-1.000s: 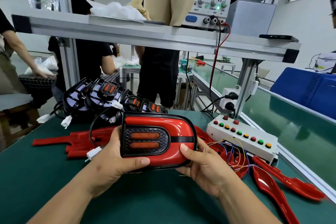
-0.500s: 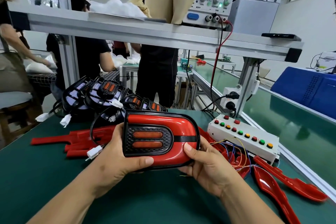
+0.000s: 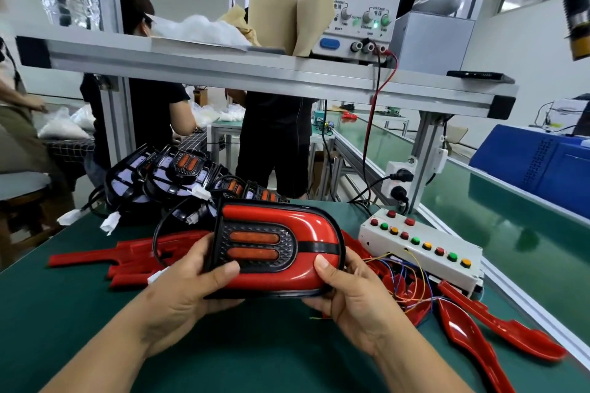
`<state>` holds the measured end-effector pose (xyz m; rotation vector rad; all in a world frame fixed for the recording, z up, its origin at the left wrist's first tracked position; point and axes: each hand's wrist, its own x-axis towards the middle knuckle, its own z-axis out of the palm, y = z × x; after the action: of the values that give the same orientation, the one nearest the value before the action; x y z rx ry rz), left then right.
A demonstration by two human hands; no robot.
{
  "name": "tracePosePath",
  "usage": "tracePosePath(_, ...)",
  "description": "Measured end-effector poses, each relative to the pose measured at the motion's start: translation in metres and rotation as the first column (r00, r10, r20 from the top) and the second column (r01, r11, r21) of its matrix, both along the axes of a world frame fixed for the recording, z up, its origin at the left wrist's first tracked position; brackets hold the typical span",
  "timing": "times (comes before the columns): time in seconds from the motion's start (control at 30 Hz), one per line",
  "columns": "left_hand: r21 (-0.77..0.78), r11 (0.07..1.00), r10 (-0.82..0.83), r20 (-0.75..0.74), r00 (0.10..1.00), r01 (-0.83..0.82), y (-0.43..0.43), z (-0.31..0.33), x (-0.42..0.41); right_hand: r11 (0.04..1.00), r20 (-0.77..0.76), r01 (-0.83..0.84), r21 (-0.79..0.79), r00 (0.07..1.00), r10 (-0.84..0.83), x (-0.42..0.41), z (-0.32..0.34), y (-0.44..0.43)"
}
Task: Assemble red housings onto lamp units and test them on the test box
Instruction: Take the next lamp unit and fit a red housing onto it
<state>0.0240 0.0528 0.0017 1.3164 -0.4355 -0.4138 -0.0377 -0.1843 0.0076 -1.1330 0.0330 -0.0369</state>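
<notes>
Fig.: Your L hand (image 3: 188, 290) and R hand (image 3: 354, 293) grip the assembled lamp unit (image 3: 255, 246) just above the green bench (image 3: 255, 357), lens side facing you. L thumb lies over the black grille end, fingers curled under. R thumb presses the rounded end of the red housing (image 3: 319, 226), fingers wrapped beneath. Test box (image 3: 421, 252) w/ coloured buttons sits just to the R, loose wires at its front. Spare housings (image 3: 127, 260) lie on the bench both sides. Bare lamp units (image 3: 178, 179) are piled behind. Power supply (image 3: 360, 0) on the shelf reads 0.000 / 12.00.
</notes>
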Motion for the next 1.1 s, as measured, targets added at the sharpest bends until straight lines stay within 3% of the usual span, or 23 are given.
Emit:
tracePosePath(0.23, 0.101, 0.994, 0.052, -0.001, 0.999, -0.051, 0.007, -0.004, 0.006, 0.998, 0.007, 0.067, -0.006, 0.998, -0.067, 0.003, -0.002, -0.003)
tracePosePath(0.43, 0.095, 0.988, 0.116, 0.076, 0.99, -0.123, 0.0, -0.006, 0.009, 1.0, 0.024, 0.015, -0.006, 1.0, -0.015, 0.004, -0.005, -0.004)
tracePosePath(0.63, 0.063, 0.99, 0.116, 0.147, 0.982, -0.127, -0.003, -0.001, 0.01, 0.997, 0.066, 0.081, 0.003, 0.994, -0.081, 0.007, -0.005, -0.004)
tracePosePath(0.9, 0.144, 0.986, 0.078, 0.062, 0.995, -0.086, 0.011, 0.004, 0.013, 0.999, 0.063, 0.035, -0.02, 0.997, -0.034, 0.005, -0.005, -0.004)
tracePosePath(1.0, 0.179, 0.949, 0.235, 0.15, 0.96, -0.26, 0.008, 0.01, 0.01, 0.998, 0.059, -0.026, -0.053, 0.998, 0.029, 0.002, -0.005, -0.003)
tracePosePath(1.1, 0.048, 0.93, 0.36, 0.083, 0.929, -0.365, -0.01, 0.011, -0.002, 0.991, 0.065, -0.107, -0.076, 0.992, 0.112, -0.001, -0.009, 0.007)
